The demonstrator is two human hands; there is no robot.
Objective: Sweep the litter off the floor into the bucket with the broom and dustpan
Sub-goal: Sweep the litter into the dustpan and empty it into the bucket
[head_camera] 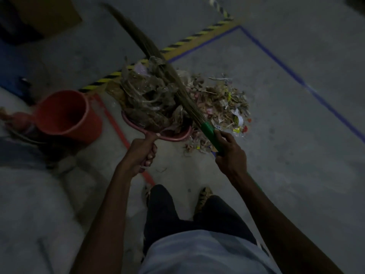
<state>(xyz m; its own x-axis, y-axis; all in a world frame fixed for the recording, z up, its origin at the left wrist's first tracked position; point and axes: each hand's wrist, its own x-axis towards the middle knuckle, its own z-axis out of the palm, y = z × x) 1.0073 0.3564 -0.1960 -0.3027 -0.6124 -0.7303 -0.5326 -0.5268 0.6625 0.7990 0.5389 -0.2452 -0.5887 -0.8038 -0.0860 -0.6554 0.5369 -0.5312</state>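
Right hand [230, 153] grips broom [167, 70], bristles pointing up-left over dustpan [177, 136].

There was one orange bucket [68, 113] toward the left edge of the floor [296, 155], one pink dustpan [169, 135] heaped with litter, and one grass broom [167, 76] with a green handle. One loose litter pile [223, 107] lay on the floor. Two hands were in view, the left hand [141, 155] and the right hand [230, 153], and one cardboard box [45, 14] sat at the far-left corner
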